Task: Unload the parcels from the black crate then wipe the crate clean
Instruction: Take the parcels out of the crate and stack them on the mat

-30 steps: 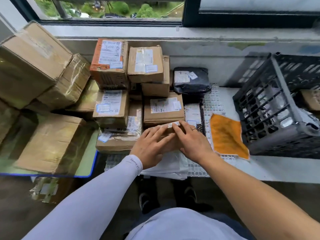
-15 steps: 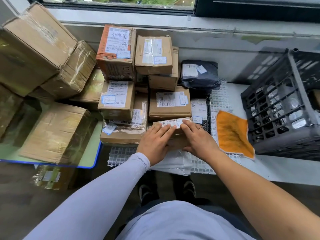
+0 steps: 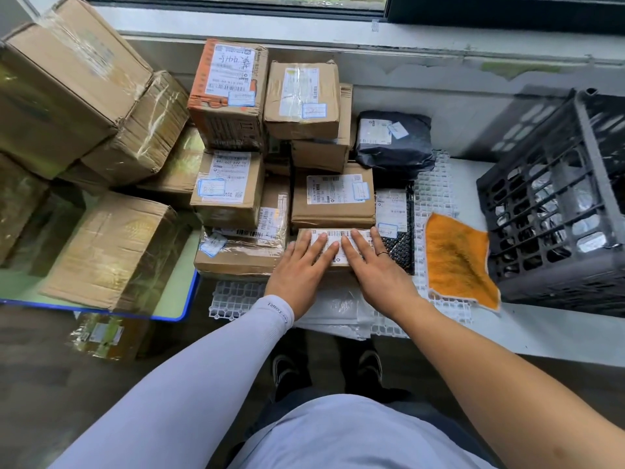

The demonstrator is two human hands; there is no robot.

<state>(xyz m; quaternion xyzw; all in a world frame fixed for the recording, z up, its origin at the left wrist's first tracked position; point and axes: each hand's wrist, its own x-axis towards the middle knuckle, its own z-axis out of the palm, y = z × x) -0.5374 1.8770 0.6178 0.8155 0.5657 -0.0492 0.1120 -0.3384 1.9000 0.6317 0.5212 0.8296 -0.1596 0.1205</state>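
A small brown parcel [image 3: 306, 233] with a white barcode label lies at the front of the parcel pile. My left hand [image 3: 302, 267] and my right hand [image 3: 375, 265] both rest flat on top of it, fingers straight and side by side. The black crate [image 3: 554, 211] stands at the right on the white bench, with pale wrapped parcels visible through its lattice wall. An orange cloth [image 3: 456, 258] lies between my right hand and the crate.
Stacked cardboard parcels [image 3: 230, 96] and a black poly bag [image 3: 395, 140] fill the bench behind my hands. Large taped boxes [image 3: 67, 82] crowd the green table at the left. A white plastic grid mat [image 3: 436, 184] lies under the parcels.
Both hands have slid the small parcel forward against the pile, and their fingers now lie flatter on its top. The view has tilted down slightly.
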